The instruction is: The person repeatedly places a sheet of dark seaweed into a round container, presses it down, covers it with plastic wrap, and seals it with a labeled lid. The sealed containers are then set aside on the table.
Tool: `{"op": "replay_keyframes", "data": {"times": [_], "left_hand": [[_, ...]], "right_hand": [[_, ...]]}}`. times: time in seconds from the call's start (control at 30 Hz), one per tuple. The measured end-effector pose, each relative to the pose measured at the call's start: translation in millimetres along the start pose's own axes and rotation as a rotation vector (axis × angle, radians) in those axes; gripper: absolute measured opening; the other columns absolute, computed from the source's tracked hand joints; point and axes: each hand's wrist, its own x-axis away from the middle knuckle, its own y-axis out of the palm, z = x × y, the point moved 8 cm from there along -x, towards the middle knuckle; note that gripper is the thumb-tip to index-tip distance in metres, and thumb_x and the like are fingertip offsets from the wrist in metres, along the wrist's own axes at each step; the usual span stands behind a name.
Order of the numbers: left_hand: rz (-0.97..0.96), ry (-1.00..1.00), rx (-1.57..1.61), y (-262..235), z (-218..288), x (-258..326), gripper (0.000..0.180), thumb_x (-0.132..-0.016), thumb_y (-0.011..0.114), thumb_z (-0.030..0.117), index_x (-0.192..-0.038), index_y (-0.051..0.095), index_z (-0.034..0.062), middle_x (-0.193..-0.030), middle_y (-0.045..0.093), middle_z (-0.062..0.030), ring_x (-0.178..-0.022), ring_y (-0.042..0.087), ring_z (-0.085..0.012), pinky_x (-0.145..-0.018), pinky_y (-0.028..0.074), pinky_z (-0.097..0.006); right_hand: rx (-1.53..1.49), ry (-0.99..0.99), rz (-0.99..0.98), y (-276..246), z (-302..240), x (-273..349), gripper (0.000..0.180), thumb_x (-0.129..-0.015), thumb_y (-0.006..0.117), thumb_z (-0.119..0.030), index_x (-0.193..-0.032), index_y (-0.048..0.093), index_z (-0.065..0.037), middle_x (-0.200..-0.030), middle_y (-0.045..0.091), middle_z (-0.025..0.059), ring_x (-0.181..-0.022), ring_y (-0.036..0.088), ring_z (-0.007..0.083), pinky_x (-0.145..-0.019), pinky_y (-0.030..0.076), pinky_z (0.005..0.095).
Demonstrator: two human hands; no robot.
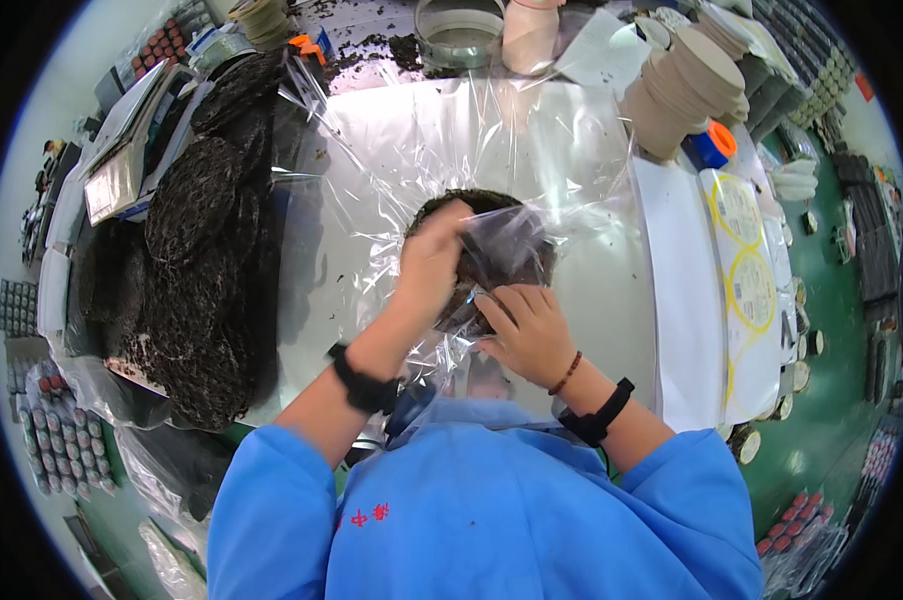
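A round dark pressed cake [496, 250] lies in the middle of the table on a sheet of clear plastic film [441, 150]. My left hand [433, 262] rests on the cake's left part and pinches the film folded over it. My right hand [529, 332] presses a fold of the same film against the cake's near edge. Much of the cake is hidden under my hands and the crinkled film.
A heap of similar dark round cakes [201, 270] fills the left of the table. A scale [121, 160] stands at the far left. Stacked beige paper discs [686, 85], an orange-capped blue thing [711, 145] and yellow-ringed round labels [746, 250] lie at the right.
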Motion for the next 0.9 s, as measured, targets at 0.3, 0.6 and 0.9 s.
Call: {"op": "replay_keyframes", "data": {"times": [0.3,0.6,0.9], "left_hand": [[0.205,-0.727,0.424,-96.5,-78.0,159.0,0.035,-0.088,0.066,0.015,-0.118,0.054,0.0026,-0.097,0.062,-0.0083,-0.076,0.062,-0.0181,-0.071,0.05,-0.031],[0.432,-0.043,0.384,-194.9,-35.1,151.6,0.019,-0.094,0.054,0.019,-0.101,0.06,0.0029,-0.09,0.064,-0.0076,-0.081,0.061,-0.0129,-0.068,0.046,-0.027],[0.154,0.603,-0.706,35.3,72.4,52.8,0.083,-0.073,0.077,0.013,-0.141,0.031,0.0028,-0.104,0.051,-0.0164,-0.096,0.052,-0.0331,-0.082,0.046,-0.042]], "right_hand": [[-0.007,-0.023,0.056,4.0,-0.5,-7.1,0.038,-0.07,0.073,-0.041,-0.084,0.057,-0.01,-0.088,0.054,0.007,-0.088,0.053,0.0247,-0.087,0.04,0.0414],[-0.041,0.002,-0.006,-0.6,2.4,-10.1,0.037,-0.078,0.065,-0.047,-0.079,0.055,-0.011,-0.08,0.049,0.006,-0.08,0.051,0.0236,-0.079,0.039,0.0384],[-0.227,0.056,0.123,-12.4,9.4,-1.2,0.015,-0.08,0.065,-0.019,-0.088,0.062,-0.007,-0.088,0.056,0.0082,-0.088,0.054,0.0259,-0.089,0.041,0.0388]]}}
